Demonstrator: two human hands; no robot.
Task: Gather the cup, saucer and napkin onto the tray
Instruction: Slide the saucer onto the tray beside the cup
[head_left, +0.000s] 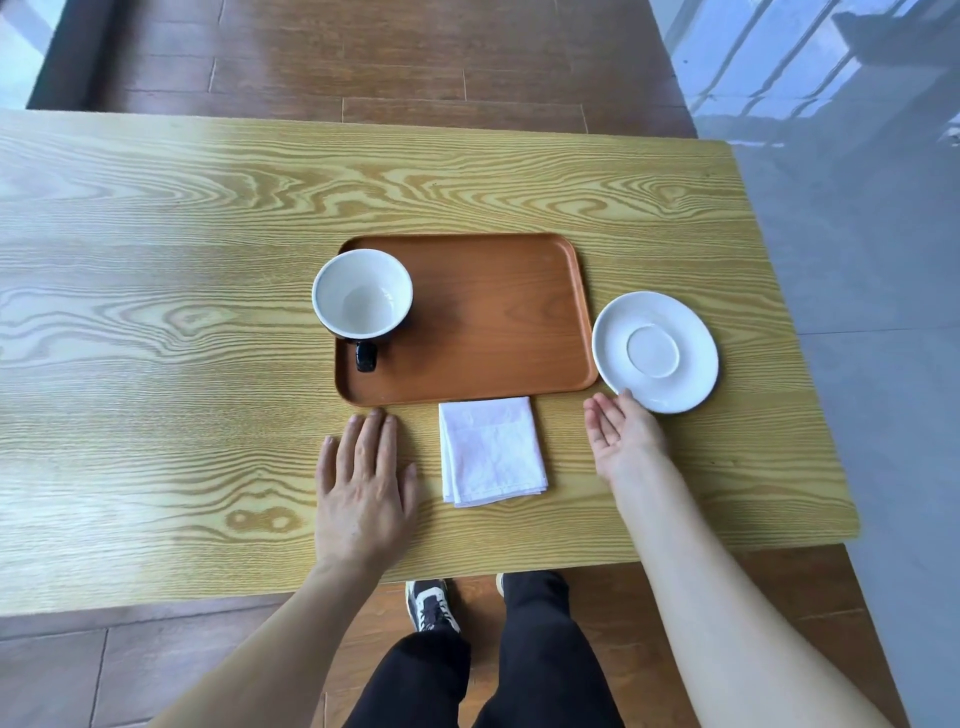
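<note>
A brown rectangular tray (498, 322) lies on the wooden table. A cup (362, 296), white inside and black outside, stands on the tray's left part with its handle toward me. A white saucer (655, 351) sits on the table just right of the tray. A folded white napkin (491, 450) lies on the table below the tray's near edge. My left hand (363, 483) rests flat, palm down, left of the napkin. My right hand (623, 431) is open, palm up, with its fingertips at the saucer's near left rim.
The table (156, 312) ends close on the right and near me. My legs and a shoe (431, 605) show below its near edge. Brown floorboards lie beyond the far edge, and a grey glossy floor (857, 234) lies to the right.
</note>
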